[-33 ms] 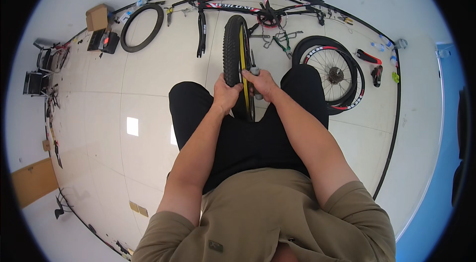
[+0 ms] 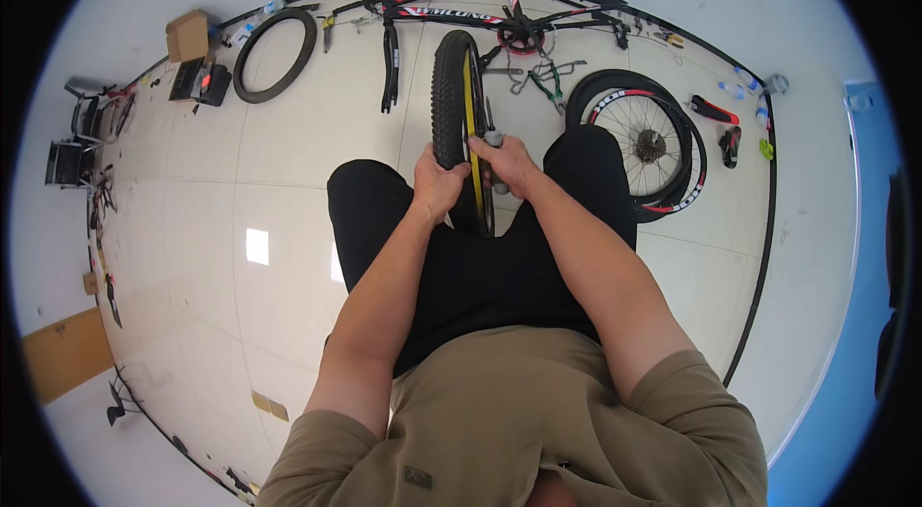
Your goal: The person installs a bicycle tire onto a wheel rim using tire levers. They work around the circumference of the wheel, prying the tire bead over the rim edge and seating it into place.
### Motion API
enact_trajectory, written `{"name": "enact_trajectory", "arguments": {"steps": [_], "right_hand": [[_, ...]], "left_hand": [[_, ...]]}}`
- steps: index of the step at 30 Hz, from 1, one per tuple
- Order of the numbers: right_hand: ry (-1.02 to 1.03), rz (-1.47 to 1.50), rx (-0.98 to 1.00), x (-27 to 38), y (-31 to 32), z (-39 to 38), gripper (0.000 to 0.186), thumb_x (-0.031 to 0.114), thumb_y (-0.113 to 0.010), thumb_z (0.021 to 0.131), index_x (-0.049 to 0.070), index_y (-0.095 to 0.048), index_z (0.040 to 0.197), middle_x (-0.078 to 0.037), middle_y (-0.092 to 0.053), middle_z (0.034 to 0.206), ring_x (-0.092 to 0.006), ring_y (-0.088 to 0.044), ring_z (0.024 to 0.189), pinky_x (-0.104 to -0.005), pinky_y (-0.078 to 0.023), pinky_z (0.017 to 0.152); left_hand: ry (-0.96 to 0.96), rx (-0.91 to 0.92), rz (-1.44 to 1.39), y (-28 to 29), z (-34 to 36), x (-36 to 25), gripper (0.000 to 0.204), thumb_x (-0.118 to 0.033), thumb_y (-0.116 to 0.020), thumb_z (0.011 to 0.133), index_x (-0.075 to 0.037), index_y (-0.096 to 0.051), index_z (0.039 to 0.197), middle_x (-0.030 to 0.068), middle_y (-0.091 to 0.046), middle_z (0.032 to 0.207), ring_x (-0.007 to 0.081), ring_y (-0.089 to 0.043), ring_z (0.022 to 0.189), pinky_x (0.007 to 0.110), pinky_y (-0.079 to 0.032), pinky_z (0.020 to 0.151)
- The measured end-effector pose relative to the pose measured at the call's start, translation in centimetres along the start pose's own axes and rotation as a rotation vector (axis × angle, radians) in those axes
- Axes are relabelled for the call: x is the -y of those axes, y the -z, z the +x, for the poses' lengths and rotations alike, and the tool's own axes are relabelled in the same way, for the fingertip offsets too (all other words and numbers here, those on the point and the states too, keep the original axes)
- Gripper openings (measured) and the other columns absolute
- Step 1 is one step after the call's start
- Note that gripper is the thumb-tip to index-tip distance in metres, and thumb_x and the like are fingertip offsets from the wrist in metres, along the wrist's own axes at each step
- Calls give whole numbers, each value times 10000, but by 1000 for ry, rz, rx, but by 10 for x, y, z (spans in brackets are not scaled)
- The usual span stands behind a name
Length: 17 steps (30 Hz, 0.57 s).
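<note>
A bicycle wheel with a knobby black tyre (image 2: 448,104) stands upright, edge-on, between my knees. A yellow strip (image 2: 470,89) runs along the right side of the tyre, beside the dark rim. My left hand (image 2: 441,182) is closed round the near left side of the tyre. From the right, my right hand (image 2: 507,163) grips the wheel's edge, its thumb pressed at the yellow strip. Some of its fingers are hidden behind the rim. Just beyond that hand, a grey cylindrical piece (image 2: 494,137) shows beside the wheel; I cannot tell whether the hand touches it.
Ahead lies a black and red bicycle frame (image 2: 451,13) with its fork (image 2: 391,65). Green-handled pliers (image 2: 549,89) lie near a chain. On the right are a spoked wheel (image 2: 663,147) and a saddle (image 2: 713,110). A loose tyre (image 2: 276,56) and open cardboard box (image 2: 188,35) sit far left.
</note>
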State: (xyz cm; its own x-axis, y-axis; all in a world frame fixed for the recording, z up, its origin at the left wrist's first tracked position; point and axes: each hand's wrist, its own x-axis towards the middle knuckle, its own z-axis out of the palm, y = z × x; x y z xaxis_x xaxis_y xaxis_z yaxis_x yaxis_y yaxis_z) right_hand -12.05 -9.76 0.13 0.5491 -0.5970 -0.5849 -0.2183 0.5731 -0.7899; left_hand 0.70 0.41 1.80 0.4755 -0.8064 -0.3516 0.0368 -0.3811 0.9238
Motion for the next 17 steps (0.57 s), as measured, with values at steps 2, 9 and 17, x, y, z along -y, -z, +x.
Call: {"name": "enact_trajectory", "arguments": {"steps": [2,9,17], "right_hand": [[10,17,11,-1,-1,1,325,358,-717,935,35,-676,943,-41,-621,743,-140,-542,536,-321,-463,480],[13,10,-4,-2,-1,1,333,355,-728,925,24,-683,940,-42,-618,719,-141,-556,534,-320,-470,479],[32,-23,11,-5,0,5,348,371,-745,908,30,-684,949,-49,-626,730,-144,-565,539,-326,-474,479]], "left_hand": [[21,-3,-26,1,2,3,339,33,-709,840,13,-563,1145,108,-688,993,188,-678,855,326,-565,774],[20,-52,53,-1,1,3,372,-88,-753,828,25,-573,1134,139,-696,984,207,-674,855,348,-542,786],[-181,-194,198,-10,-6,-5,645,-169,-726,864,39,-445,1406,199,-706,1100,273,-700,1004,349,-534,908]]}}
